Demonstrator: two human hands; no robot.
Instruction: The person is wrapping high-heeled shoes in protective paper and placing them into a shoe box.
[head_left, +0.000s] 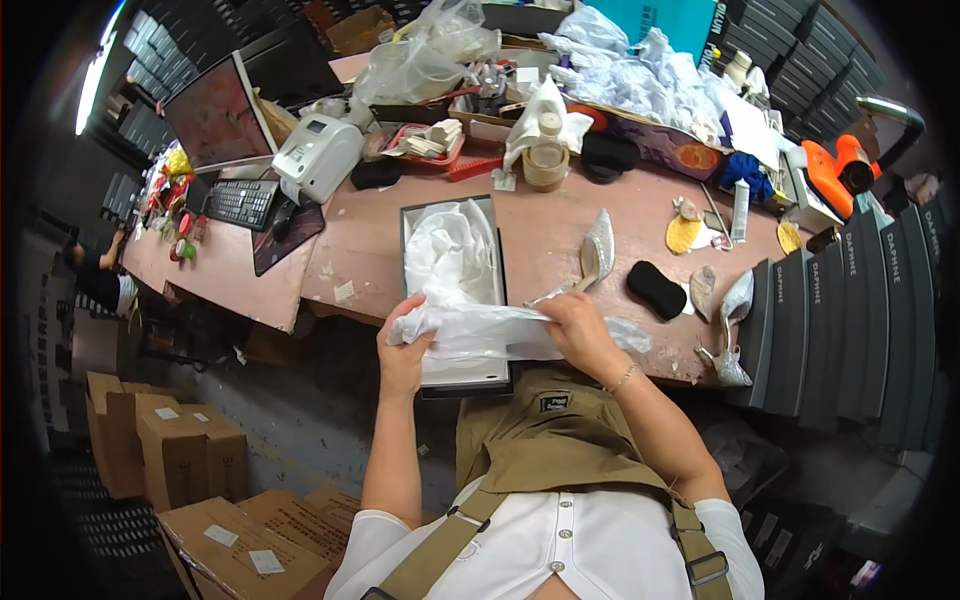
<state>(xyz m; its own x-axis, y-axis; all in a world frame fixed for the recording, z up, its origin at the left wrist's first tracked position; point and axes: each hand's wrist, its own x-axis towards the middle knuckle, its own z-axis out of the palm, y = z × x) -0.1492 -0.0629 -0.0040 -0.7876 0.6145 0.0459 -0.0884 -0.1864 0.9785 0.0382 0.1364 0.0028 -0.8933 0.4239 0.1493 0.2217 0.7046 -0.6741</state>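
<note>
My left hand [402, 352] is closed on one end of a strip of thin white tissue paper [490, 328]. Toward the other end, my right hand [583, 338] pinches it, and a loose tail hangs out past that hand. The stretched strip crosses over the near half of an open dark shoebox [501, 262] at the table edge. More crumpled white tissue [447, 245] fills the far part of the box. Just beyond my right hand lies a silver high-heeled shoe [597, 248]. A second silver shoe [735, 325] rests farther right, beside a black pad [656, 290].
Grey shoeboxes [815, 330] stand in a row at the right. A tape roll [545, 165], a white printer [318, 155], a keyboard [243, 203] and a heap of crumpled paper [640, 75] occupy the far table. Cardboard cartons [190, 450] sit at lower left. An orange tape dispenser [835, 175] is at far right.
</note>
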